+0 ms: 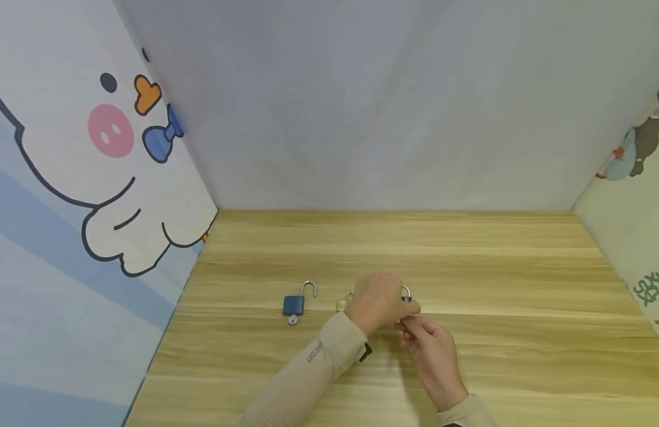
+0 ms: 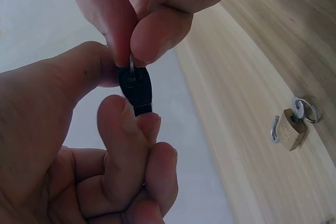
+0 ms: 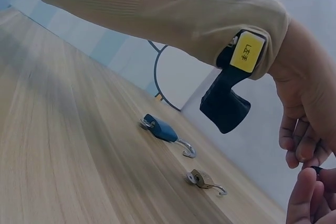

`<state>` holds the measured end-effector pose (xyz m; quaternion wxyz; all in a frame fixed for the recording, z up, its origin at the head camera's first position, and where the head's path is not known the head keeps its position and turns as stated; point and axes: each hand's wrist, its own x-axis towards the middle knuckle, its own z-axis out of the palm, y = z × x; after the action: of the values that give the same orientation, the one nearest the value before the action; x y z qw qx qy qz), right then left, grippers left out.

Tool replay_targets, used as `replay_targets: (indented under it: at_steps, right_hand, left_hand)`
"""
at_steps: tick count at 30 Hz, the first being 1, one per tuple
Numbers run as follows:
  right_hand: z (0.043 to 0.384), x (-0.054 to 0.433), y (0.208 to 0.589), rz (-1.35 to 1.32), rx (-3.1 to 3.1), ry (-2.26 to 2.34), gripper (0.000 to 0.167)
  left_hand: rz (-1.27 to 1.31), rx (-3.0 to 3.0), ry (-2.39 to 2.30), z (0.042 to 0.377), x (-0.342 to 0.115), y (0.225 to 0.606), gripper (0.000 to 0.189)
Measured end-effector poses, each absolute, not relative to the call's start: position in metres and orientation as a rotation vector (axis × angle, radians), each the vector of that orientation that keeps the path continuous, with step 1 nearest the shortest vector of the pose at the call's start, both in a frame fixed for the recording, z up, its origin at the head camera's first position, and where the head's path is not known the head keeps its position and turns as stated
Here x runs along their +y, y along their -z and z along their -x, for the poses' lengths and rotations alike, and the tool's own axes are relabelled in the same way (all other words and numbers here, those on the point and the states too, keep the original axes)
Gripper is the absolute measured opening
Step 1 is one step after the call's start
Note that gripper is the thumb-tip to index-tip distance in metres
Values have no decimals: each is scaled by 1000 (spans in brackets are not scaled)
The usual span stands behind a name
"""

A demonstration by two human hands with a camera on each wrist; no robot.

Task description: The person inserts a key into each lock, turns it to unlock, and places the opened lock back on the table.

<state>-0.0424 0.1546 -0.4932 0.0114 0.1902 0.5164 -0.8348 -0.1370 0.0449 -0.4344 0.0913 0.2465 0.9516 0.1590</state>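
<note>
My left hand [image 1: 379, 299] holds a small black padlock [image 2: 135, 86] between thumb and fingers. In the head view the padlock's silver shackle stands up beyond that hand, and most of its body is hidden. My right hand [image 1: 433, 354] meets it from the near side, thumb and fingertips pinching a thin metal key [image 2: 132, 63] at the padlock's keyhole end. Behind the left wrist a brass padlock [image 3: 201, 178] lies with its shackle open and a key in it. Farther left lies a blue padlock [image 1: 293, 305], its shackle also swung open, a round-headed key at its bottom.
The wooden tabletop [image 1: 511, 267] runs back to a plain grey wall [image 1: 393, 107]. A cartoon-printed panel [image 1: 51, 249] borders the left side, another printed panel [image 1: 623, 231] the right. A black strap mount with a yellow label [image 3: 248, 51] sits on the left wrist.
</note>
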Motion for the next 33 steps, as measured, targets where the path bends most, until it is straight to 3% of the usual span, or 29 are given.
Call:
replay_targets:
  at_steps: [19,33]
  right_hand:
    - [45,157,496,-567,1422,2675,19]
    - [45,167,502,-503,1616,2513,12]
  left_hand:
    - [-752,2791,-558,137,48,436,47]
    - [-726,2781,-534,139,46,441,49]
